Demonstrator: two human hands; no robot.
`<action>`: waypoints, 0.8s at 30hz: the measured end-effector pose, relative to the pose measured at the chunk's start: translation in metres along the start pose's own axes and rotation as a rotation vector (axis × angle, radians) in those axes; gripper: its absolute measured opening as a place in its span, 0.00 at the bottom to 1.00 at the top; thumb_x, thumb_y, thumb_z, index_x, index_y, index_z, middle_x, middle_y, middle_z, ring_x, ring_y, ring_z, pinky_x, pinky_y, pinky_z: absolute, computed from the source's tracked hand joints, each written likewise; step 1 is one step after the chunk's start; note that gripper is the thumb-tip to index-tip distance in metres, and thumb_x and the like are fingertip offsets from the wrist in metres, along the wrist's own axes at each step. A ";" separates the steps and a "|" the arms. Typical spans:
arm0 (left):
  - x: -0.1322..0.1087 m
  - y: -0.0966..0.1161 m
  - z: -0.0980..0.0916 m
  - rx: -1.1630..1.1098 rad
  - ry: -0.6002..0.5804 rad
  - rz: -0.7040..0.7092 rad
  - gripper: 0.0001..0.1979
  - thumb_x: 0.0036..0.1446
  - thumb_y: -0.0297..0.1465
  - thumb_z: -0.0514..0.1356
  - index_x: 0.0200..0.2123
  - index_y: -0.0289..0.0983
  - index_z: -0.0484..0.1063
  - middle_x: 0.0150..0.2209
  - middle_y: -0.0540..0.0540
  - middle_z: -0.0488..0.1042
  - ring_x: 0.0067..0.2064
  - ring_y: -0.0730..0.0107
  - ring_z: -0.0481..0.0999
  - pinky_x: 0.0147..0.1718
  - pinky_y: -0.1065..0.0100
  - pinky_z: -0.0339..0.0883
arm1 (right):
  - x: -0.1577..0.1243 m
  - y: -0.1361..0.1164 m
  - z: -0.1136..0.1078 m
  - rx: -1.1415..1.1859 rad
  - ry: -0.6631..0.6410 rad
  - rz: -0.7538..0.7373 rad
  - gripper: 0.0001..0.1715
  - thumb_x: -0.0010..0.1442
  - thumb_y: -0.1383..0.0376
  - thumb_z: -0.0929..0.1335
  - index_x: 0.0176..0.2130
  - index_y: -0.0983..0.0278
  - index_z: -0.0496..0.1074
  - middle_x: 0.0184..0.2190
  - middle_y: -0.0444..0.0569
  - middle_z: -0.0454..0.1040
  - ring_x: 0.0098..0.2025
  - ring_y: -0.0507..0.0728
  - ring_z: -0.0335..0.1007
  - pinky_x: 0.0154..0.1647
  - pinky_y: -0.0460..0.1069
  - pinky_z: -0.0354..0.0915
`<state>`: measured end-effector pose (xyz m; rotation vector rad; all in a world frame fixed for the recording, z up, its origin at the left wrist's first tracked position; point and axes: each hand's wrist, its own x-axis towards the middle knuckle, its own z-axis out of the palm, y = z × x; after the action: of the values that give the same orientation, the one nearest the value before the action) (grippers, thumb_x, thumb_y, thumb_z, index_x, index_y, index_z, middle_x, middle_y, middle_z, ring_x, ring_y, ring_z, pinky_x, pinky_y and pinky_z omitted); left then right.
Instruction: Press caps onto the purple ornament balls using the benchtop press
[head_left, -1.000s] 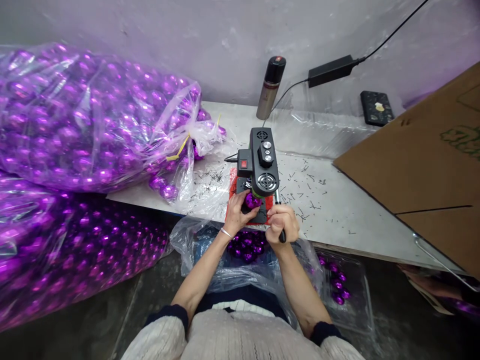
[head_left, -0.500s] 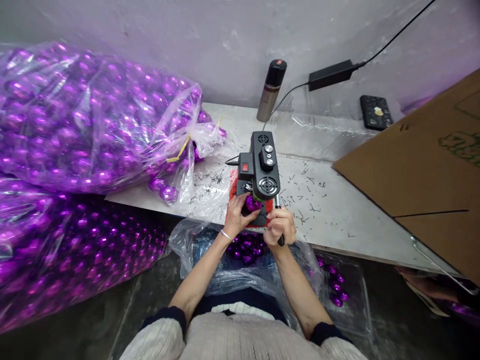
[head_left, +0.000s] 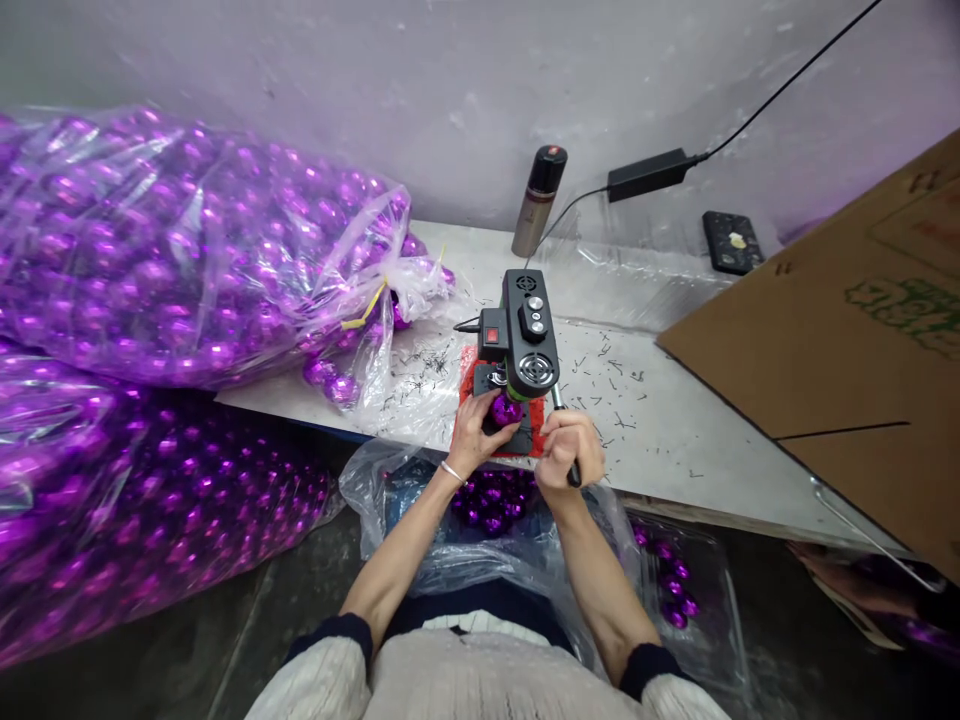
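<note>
A small black press machine [head_left: 525,340] stands on a red mat [head_left: 466,385] at the front of the white table [head_left: 675,420]. My left hand [head_left: 472,432] is closed on a shiny purple ball [head_left: 505,409] held under the machine's head. My right hand [head_left: 568,448] is wrapped round the machine's black lever handle [head_left: 564,420] on its right side. An open plastic bag of purple balls [head_left: 491,500] lies in my lap just below both hands.
Two big clear bags of purple balls [head_left: 172,250] fill the left side. A cardboard sheet [head_left: 840,340] leans at the right. A spray can [head_left: 537,186], power adapter [head_left: 649,174] and black phone [head_left: 732,241] sit at the back. Small dark scraps litter the table.
My right hand on the lever has shifted slightly right and down. The left hand keeps the ball under the machine. The view has tilted a little.
</note>
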<state>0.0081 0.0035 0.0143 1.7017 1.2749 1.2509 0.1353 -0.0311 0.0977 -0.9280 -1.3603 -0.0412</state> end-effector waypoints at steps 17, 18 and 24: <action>0.063 -0.022 -0.087 0.330 0.257 -0.022 0.24 0.64 0.33 0.57 0.62 0.35 0.68 0.66 0.30 0.66 0.69 0.43 0.62 0.69 0.42 0.49 | 0.007 -0.004 -0.010 0.026 -0.077 0.004 0.17 0.65 0.73 0.63 0.25 0.61 0.65 0.24 0.43 0.70 0.28 0.53 0.68 0.29 0.50 0.62; 0.089 -0.025 -0.094 0.361 0.307 -0.081 0.25 0.62 0.30 0.58 0.62 0.32 0.68 0.66 0.28 0.65 0.69 0.40 0.62 0.69 0.42 0.49 | 0.007 -0.004 -0.011 0.026 -0.082 0.000 0.17 0.65 0.74 0.63 0.25 0.61 0.65 0.25 0.43 0.70 0.28 0.53 0.69 0.30 0.50 0.63; 0.169 -0.031 -0.119 0.730 0.186 -0.284 0.30 0.55 0.21 0.59 0.62 0.25 0.66 0.61 0.22 0.67 0.64 0.37 0.66 0.65 0.45 0.52 | 0.007 -0.005 -0.012 0.020 -0.105 -0.022 0.16 0.64 0.74 0.63 0.25 0.61 0.65 0.24 0.43 0.70 0.29 0.53 0.69 0.30 0.50 0.63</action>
<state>-0.1035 0.1699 0.0754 1.7962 2.1889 0.8304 0.1441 -0.0378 0.1071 -0.9089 -1.4660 0.0047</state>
